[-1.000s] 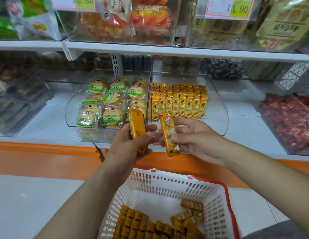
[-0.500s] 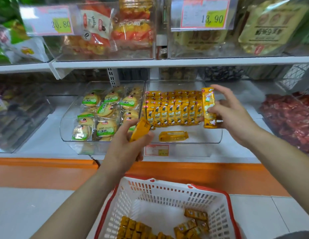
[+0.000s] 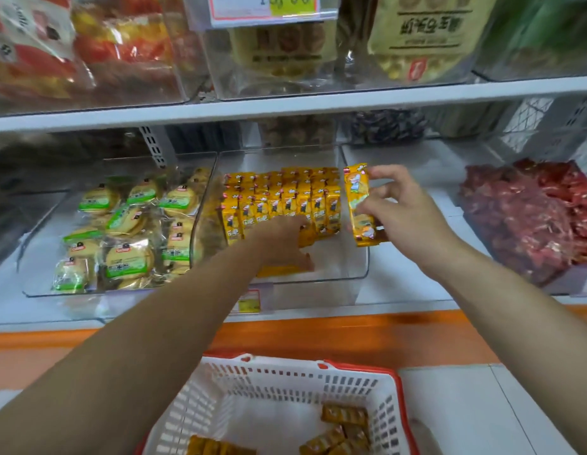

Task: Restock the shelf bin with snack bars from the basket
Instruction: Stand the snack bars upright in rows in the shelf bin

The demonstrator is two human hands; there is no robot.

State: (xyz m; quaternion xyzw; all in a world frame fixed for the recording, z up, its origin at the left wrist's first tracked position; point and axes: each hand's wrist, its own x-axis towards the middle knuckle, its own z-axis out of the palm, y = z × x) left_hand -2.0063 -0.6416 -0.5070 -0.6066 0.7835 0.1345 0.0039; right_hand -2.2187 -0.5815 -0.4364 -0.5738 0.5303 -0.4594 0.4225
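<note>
1. On the shelf [image 3: 400,285], snack bars [image 3: 279,205] are rowed in the shelf bin [image 3: 352,261].
2. A bar [image 3: 359,205] is pinched upright by the right hand [image 3: 407,218] at the row's right end; seating it flush is judged next.
3. The left hand [image 3: 282,244] is among the bars; its grip cannot be told.

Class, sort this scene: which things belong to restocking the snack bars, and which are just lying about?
Job: right hand holding a bar; left hand reaching into the bin; stocked bars; basket.
Lying about: green-label cakes; red sweets; price tag; upper-shelf bags.
</note>
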